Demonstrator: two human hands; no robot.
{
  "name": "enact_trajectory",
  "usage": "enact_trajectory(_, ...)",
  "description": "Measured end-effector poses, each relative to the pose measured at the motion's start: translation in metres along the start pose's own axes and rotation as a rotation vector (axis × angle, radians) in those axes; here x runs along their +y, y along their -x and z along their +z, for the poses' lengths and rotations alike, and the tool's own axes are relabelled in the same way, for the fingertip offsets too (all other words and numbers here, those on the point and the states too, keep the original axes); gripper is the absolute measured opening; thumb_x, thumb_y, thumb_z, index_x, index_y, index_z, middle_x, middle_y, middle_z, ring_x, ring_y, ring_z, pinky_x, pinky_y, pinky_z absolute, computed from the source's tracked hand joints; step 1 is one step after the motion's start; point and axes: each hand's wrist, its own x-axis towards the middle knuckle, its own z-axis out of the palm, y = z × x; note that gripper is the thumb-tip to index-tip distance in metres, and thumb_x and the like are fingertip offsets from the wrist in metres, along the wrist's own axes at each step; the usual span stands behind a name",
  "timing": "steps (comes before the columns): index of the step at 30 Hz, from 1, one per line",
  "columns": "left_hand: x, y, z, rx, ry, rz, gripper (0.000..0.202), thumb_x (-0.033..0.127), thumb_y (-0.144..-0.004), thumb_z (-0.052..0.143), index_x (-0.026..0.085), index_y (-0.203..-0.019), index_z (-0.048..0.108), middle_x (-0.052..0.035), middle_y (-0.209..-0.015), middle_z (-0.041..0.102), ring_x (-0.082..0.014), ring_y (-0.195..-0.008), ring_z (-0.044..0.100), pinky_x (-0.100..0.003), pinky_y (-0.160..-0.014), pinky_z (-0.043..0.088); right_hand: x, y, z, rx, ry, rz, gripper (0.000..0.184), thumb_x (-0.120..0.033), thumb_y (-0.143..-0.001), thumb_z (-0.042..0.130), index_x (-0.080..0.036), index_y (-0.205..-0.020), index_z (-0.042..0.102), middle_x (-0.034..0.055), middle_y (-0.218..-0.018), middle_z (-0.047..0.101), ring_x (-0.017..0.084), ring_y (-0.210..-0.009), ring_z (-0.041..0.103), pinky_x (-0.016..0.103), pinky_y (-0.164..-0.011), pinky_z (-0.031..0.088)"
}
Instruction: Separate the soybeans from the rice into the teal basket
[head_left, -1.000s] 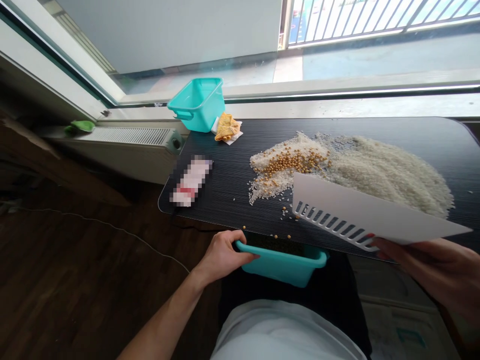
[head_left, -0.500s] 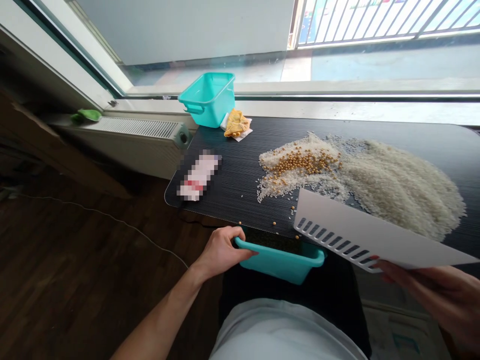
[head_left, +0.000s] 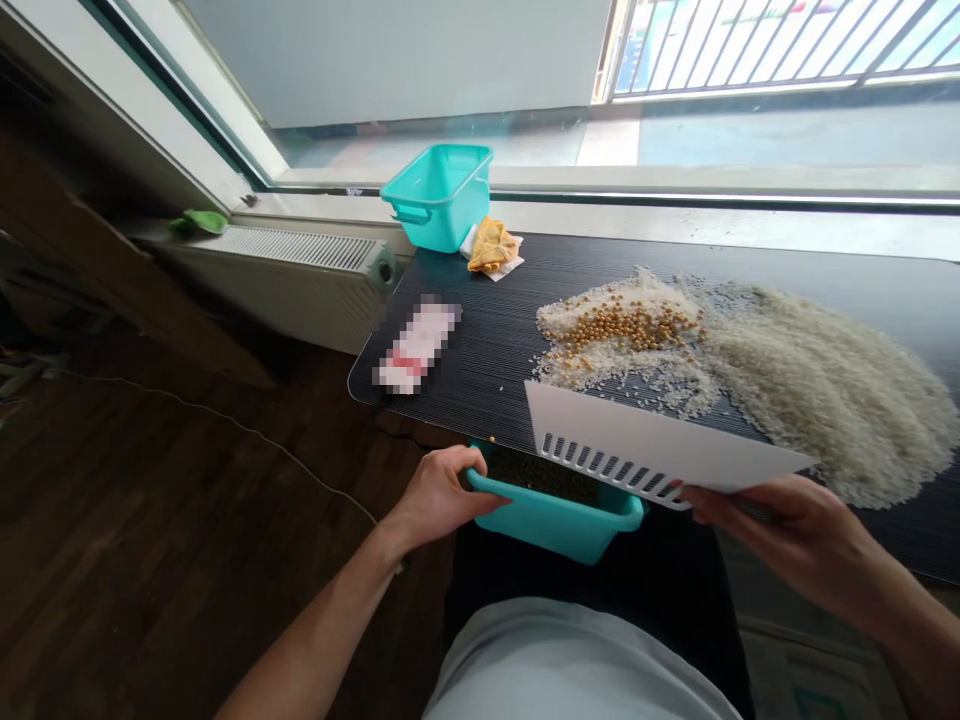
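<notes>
My left hand [head_left: 442, 492] grips the left rim of a teal plastic bin [head_left: 555, 522], which sits below the table's front edge and has small dark grains inside. In my right hand [head_left: 784, 510] is a flat white plastic panel with a row of slots [head_left: 660, 440], tilted over the table edge and the bin's right part. Just beyond the panel, yellow-brown beans [head_left: 626, 325] lie among white rice [head_left: 847, 370], which spreads into a wide heap to the right. One loose bean [head_left: 491, 439] rests at the edge by the bin.
A second teal bin [head_left: 450, 205] stands at the table's back left corner. Beside it a folded yellow cloth [head_left: 493, 246] lies on white paper. A blurred-out pinkish object [head_left: 420, 345] is on the left of the black table [head_left: 480, 370]. A radiator [head_left: 300, 270] runs along the left.
My right hand has moved the white panel left along the table edge, over the bin. Loose beans near the edge are no longer visible there. My left hand keeps its hold.
</notes>
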Motion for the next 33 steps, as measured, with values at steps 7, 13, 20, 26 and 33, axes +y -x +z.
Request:
enact_trajectory(7,-0.003,0.005,-0.011,0.001,0.004,-0.072,0.030,0.035,-0.063,0.086,0.019,-0.067,0.060,0.0074,-0.063,0.051,-0.0111,-0.063,0.046,-0.024,-0.059,0.033,-0.044,-0.057,0.039,-0.082,-0.122,-0.096,0.050,-0.066,-0.086,0.064,-0.025,-0.064,0.081,0.0048,-0.068,0.080,0.022,-0.062,0.073,0.031,-0.058,0.061)
enact_trajectory(13,0.001,0.012,-0.012,0.025,-0.023,-0.023,0.030,0.031,-0.064,0.085,0.019,-0.063,0.057,0.0069,-0.066,0.050,-0.0105,-0.062,0.046,-0.025,-0.059,0.032,-0.016,-0.026,-0.002,0.047,-0.082,0.096,0.059,-0.084,-0.070,0.071,-0.026,-0.065,0.083,0.0090,-0.069,0.081,0.024,-0.062,0.074,0.035,-0.060,0.064)
enact_trajectory(20,0.022,0.005,0.016,-0.089,-0.050,0.020,0.027,0.024,-0.063,0.083,0.019,-0.062,0.056,0.0074,-0.065,0.051,-0.0103,-0.065,0.048,-0.024,-0.062,0.033,0.035,0.027,-0.045,0.358,-0.092,0.382,0.046,-0.074,-0.053,0.086,-0.031,-0.071,0.086,0.0060,-0.066,0.081,0.028,-0.061,0.075,0.038,-0.051,0.062)
enact_trajectory(26,0.035,0.003,0.027,-0.135,-0.086,0.009,0.026,0.026,-0.062,0.082,0.019,-0.062,0.057,0.0067,-0.064,0.052,-0.0112,-0.065,0.048,-0.025,-0.062,0.032,0.022,0.018,-0.029,0.296,-0.115,0.310,0.053,-0.079,-0.061,0.080,-0.027,-0.072,0.085,0.0071,-0.065,0.080,0.027,-0.063,0.076,0.036,-0.059,0.064)
enact_trajectory(33,0.035,0.005,0.022,-0.104,-0.102,-0.023,0.024,0.028,-0.063,0.082,0.019,-0.063,0.059,0.0063,-0.065,0.053,-0.0119,-0.067,0.049,-0.026,-0.064,0.034,0.011,-0.002,-0.024,0.151,-0.056,0.201,0.065,-0.088,-0.068,0.068,-0.025,-0.063,0.082,0.0085,-0.063,0.079,0.026,-0.057,0.074,0.034,-0.052,0.061)
